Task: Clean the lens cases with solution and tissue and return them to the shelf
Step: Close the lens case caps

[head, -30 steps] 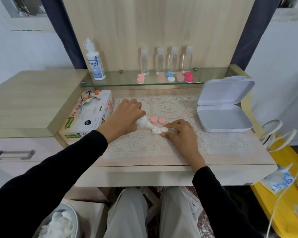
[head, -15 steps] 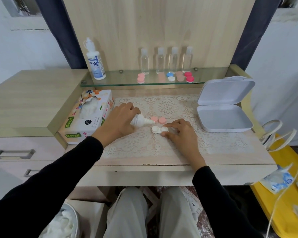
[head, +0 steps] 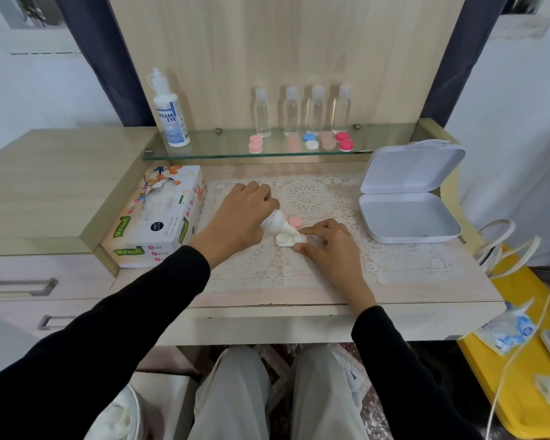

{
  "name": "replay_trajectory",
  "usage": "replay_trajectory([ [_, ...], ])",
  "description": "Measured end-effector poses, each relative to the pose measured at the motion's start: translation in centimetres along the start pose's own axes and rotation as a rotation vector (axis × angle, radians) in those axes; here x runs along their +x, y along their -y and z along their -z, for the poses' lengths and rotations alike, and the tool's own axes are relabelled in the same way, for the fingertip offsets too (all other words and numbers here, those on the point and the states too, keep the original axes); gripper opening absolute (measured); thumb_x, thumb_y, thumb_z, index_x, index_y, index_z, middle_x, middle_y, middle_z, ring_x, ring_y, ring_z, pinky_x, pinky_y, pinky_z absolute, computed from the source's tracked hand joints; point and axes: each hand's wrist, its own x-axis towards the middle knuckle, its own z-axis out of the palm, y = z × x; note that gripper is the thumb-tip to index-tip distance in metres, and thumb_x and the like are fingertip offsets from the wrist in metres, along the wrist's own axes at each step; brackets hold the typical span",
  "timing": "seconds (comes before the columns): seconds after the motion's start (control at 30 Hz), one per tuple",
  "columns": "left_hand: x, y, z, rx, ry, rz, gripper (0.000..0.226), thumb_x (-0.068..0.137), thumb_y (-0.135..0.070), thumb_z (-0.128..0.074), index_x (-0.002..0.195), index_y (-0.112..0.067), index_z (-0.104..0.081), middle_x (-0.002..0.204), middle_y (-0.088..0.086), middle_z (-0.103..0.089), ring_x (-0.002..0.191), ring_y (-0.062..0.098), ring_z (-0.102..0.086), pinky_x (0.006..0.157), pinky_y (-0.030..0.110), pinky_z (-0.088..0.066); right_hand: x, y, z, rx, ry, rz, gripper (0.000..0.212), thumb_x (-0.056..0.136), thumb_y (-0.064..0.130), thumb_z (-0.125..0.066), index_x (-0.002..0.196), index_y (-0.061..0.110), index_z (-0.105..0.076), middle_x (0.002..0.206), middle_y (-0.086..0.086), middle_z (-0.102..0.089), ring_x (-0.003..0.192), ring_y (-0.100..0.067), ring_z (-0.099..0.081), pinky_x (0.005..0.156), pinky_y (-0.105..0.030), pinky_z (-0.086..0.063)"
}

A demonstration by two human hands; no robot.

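My left hand [head: 240, 217] grips a small white solution bottle [head: 275, 221], tipped down with its nozzle over an open white lens case [head: 288, 240] on the lace mat. My right hand [head: 329, 246] steadies that case, pinching its right end between thumb and forefinger. Two pink caps [head: 294, 221] lie just behind the case, partly hidden by the bottle. On the glass shelf [head: 204, 152] stand several more lens cases [head: 311, 142] in pink, blue-white and red, in front of several small clear bottles [head: 302, 111].
A tissue box [head: 159, 220] lies left of my left hand. A large solution bottle [head: 169, 111] stands at the shelf's left end. An open white box [head: 408, 201] sits on the right. A bin with used tissue [head: 121, 414] is below left.
My left hand lifted the bottle's nozzle away toward the caps, then tipped it back down over the white case. My right hand stayed on the case.
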Motion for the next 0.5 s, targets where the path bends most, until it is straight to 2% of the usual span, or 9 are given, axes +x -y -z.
replay_trajectory([
  [0.2, 0.7, -0.1, 0.3, 0.069, -0.028, -0.080, 0.042, 0.058, -0.002, -0.073, 0.099, -0.012, -0.070, 0.095, 0.005, -0.060, 0.087, 0.027, -0.053, 0.074, 0.036, -0.039, 0.0, 0.0, 0.0, 0.004, 0.003, -0.009, 0.035, 0.075, 0.042, -0.077, 0.106, 0.026, -0.072, 0.100, 0.009, -0.058, 0.096, -0.007, -0.045, 0.064, -0.016, -0.030],
  [0.4, 1.2, -0.6, 0.9, 0.091, 0.032, -0.068, 0.042, 0.072, -0.006, -0.066, 0.113, -0.015, -0.066, 0.109, 0.004, -0.058, 0.101, 0.025, -0.049, 0.086, 0.035, -0.034, 0.0, -0.1, 0.0, -0.009, 0.003, -0.012, 0.035, 0.075, 0.044, -0.076, 0.105, 0.027, -0.072, 0.101, 0.010, -0.058, 0.096, -0.005, -0.044, 0.063, -0.015, -0.029],
  [0.5, 1.1, -0.4, 0.9, 0.088, 0.021, -0.069, 0.041, 0.072, -0.006, -0.066, 0.112, -0.015, -0.066, 0.108, 0.005, -0.059, 0.100, 0.025, -0.050, 0.084, 0.034, -0.034, 0.1, 0.0, 0.0, -0.019, 0.009, -0.012, 0.037, 0.075, 0.044, -0.076, 0.106, 0.026, -0.072, 0.102, 0.010, -0.058, 0.097, -0.006, -0.044, 0.064, -0.015, -0.030],
])
